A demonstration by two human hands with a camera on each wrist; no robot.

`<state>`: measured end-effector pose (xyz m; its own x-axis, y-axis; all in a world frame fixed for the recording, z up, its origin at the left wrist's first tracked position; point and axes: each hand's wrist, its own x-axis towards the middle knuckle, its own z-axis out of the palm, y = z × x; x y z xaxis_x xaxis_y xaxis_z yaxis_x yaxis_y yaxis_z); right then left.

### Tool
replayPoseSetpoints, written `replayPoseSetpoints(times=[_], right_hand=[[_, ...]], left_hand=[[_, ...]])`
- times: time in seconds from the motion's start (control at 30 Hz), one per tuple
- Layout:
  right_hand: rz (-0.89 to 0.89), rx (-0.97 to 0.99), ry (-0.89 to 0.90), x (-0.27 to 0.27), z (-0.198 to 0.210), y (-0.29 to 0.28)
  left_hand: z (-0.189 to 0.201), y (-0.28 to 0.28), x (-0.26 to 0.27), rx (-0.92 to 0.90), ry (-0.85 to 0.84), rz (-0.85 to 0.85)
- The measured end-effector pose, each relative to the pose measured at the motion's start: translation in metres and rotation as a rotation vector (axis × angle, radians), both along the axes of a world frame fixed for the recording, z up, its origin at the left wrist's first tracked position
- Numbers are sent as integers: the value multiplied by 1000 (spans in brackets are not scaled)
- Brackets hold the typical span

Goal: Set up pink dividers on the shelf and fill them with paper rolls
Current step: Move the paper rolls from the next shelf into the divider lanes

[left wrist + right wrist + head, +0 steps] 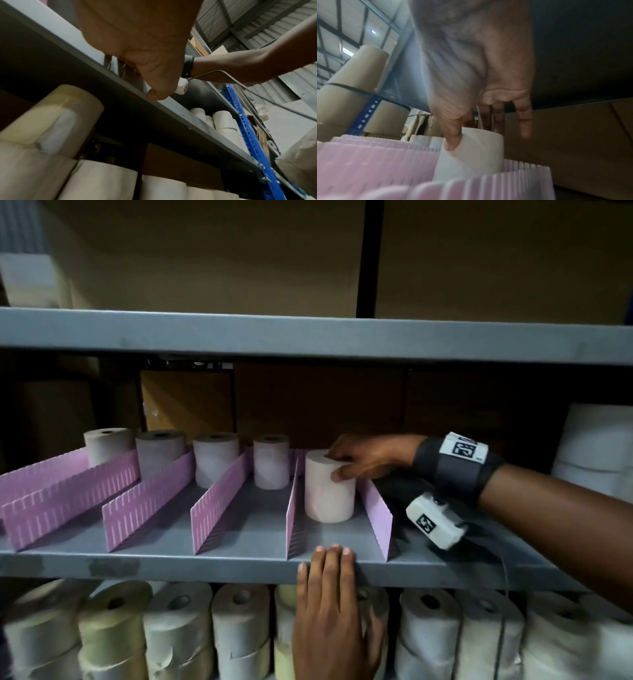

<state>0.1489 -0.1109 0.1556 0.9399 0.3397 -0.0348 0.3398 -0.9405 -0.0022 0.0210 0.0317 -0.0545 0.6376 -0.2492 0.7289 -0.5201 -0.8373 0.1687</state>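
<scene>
Where the rightmost lane of the pink dividers (294, 501) opens toward us, we hold a white paper roll (329, 487) upright on the grey shelf (239, 546), standing between the last two divider walls and nearer the front than the rest. Our right hand (366, 457) reaches in from the right and clamps it near the top, thumb (453, 140) pressed on the near side and the other fingers over the rim (in the right wrist view the little finger hangs free beside the roll). Four more rolls (270, 462) stand upright, one to a lane, at the back of the lanes to the left. Our left hand (330, 604) holds nothing: its fingers lie straight and flat, tips resting on the shelf's front edge just below the held roll, palm hanging down in front of the tier beneath. On that lower tier, stacked rolls (178, 635) fill the row, some yellowish, some white. Brown cardboard boxes (318, 402) stand in shadow behind the dividers, and a larger white stack (596, 453) sits at the far right of our shelf. A blue perforated upright (247, 129) shows in the left wrist view.
</scene>
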Motion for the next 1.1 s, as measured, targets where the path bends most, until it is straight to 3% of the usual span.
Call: replayPoseSetpoints(times=[0.23,0.57,0.87,1.1], right_hand=[[79,-81,-94,45,0,-9],[29,-171,-127,78,0,-22],[22,-14,-63,92,-2,-33],[27,63,-21,92,-2,-38]], left_hand=[[-9,7,7,45,-73,-15],[-13,3,8,31,-80,10],[-13,-1,9,30,-105,76],[-15,1,11,-1,-62,19]])
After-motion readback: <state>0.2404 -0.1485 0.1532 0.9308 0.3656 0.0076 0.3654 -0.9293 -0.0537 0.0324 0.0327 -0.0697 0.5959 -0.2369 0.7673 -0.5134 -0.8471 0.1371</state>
